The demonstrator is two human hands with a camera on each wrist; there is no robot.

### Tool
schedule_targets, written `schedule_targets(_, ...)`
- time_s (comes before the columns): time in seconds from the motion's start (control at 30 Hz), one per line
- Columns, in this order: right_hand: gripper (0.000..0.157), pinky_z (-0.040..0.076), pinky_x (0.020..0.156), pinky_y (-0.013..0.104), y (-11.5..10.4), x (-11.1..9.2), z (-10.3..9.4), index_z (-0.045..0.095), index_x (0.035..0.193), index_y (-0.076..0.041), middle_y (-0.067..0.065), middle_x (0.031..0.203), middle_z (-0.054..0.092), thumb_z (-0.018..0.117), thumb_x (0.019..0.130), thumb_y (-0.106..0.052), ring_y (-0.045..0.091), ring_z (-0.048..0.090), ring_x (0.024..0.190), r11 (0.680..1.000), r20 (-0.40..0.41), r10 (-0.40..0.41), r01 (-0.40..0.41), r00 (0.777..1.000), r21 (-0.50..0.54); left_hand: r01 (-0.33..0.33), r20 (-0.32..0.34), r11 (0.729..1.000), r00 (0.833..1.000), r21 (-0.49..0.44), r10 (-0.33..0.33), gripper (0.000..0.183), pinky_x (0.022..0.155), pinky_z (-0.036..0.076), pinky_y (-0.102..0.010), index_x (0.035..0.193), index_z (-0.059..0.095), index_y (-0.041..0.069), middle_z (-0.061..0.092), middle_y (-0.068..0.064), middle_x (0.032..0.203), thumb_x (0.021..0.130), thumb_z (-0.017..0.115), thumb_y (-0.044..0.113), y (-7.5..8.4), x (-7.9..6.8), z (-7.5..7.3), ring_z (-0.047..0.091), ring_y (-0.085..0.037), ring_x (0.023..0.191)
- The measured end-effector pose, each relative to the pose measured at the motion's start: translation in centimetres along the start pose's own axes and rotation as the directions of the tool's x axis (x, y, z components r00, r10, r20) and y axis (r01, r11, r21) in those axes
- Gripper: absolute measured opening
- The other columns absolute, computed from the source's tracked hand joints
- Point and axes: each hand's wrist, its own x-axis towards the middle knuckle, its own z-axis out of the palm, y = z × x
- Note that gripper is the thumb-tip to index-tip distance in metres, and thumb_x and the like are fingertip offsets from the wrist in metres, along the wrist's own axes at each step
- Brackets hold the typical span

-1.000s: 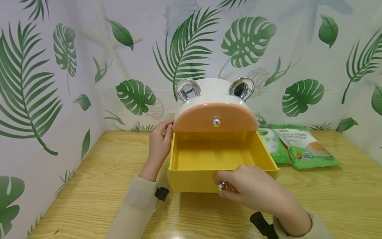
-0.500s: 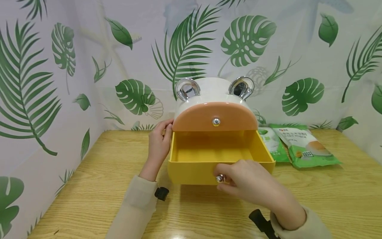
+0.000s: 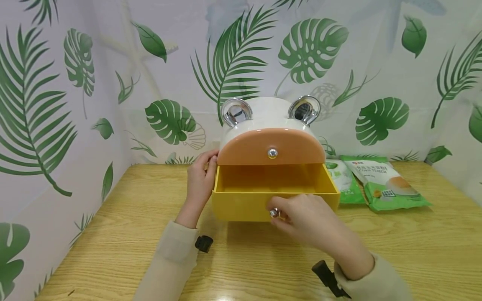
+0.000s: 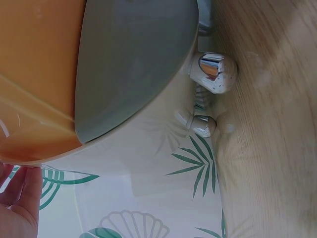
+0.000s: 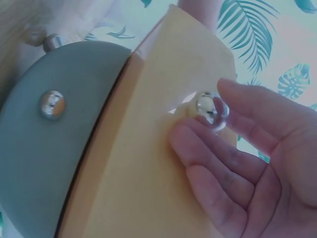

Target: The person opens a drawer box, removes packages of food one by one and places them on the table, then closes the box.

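A white rounded storage box [image 3: 265,109] with an orange upper drawer front [image 3: 244,148] stands on the table. Its yellow drawer [image 3: 239,207] is part-way out, and the visible inside holds nothing. My right hand [image 3: 308,221] pinches the silver knob [image 3: 273,213] on that drawer's front; in the right wrist view the thumb and fingers are around the knob [image 5: 210,108]. The left hand [image 3: 201,179] rests with its fingertips against the box's left side, also in the left wrist view. Below the yellow drawer, a grey-green drawer front [image 5: 54,144] shows in both wrist views, flush with the case.
Two green-and-white bags lie right of the box; the front one [image 3: 391,188] reads corn starch, the other [image 3: 344,184] is partly hidden. Silver ring-shaped eyes [image 3: 236,113] top the box. A leaf-printed sheet [image 3: 169,62] hangs behind the wooden table [image 3: 143,217].
The yellow drawer has slid inward toward the box, with the right hand moving forward on its knob. My left hand has stayed at the box's left side.
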Motion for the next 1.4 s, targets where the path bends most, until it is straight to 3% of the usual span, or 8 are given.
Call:
schedule_targets(0.27,0.011,0.034,0.042,0.02,0.6,0.4,0.8,0.059,0.083,-0.02,-0.014,0.06,0.051,0.068,0.077,-0.017,0.002,0.047,0.052,0.998,-0.1,-0.014,0.007,0.995,-0.065,0.012,0.008,1.0,1.0,-0.002,-0.012,0.022,0.067,0.052,-0.037,0.106,0.06,-0.005,0.06,-0.017,0.102,0.09,0.048,0.006,0.0,0.0,0.0,0.057,-0.026,0.093)
schedule_targets(0.6,0.016,0.036,0.043,0.021,1.2,1.0,1.7,0.061,0.087,-0.018,-0.008,0.065,0.055,0.07,0.075,-0.017,0.006,0.049,0.052,0.995,-0.146,0.012,-0.026,0.989,-0.098,0.037,0.019,0.999,0.999,-0.016,-0.037,0.022,0.07,0.051,-0.037,0.107,0.06,-0.004,0.06,-0.016,0.103,0.091,0.048,0.006,0.3,0.0,-0.1,0.056,-0.025,0.095)
schedule_targets(0.9,0.028,0.039,0.045,0.022,1.8,1.2,2.5,0.061,0.097,-0.015,-0.003,0.076,0.057,0.073,0.072,-0.019,0.012,0.054,0.059,0.993,-0.143,0.033,-0.049,0.989,-0.109,0.024,0.008,1.0,1.0,-0.013,-0.024,0.022,0.069,0.051,-0.037,0.105,0.06,-0.005,0.06,-0.016,0.102,0.09,0.048,0.005,0.2,0.0,0.0,0.056,-0.026,0.094)
schedule_targets(1.27,0.044,0.04,0.047,0.024,2.7,1.5,3.5,0.055,0.112,-0.012,0.003,0.085,0.049,0.073,0.073,-0.021,0.016,0.048,0.071,0.991,-0.115,0.096,-0.106,0.989,-0.085,0.028,-0.005,1.0,1.0,-0.006,-0.028,0.021,0.068,0.051,-0.035,0.105,0.061,-0.005,0.061,-0.016,0.101,0.09,0.048,0.005,0.0,0.0,0.1,0.056,-0.025,0.093)
schedule_targets(1.4,0.05,0.044,0.054,0.028,2.9,1.6,3.8,0.053,0.117,-0.009,0.007,0.09,0.048,0.073,0.073,-0.02,0.019,0.047,0.077,0.993,-0.119,0.093,-0.101,0.989,-0.067,0.023,-0.008,1.0,1.0,0.0,-0.023,0.021,0.07,0.051,-0.035,0.105,0.061,-0.005,0.061,-0.016,0.101,0.09,0.048,0.005,0.0,0.0,0.1,0.056,-0.025,0.094)
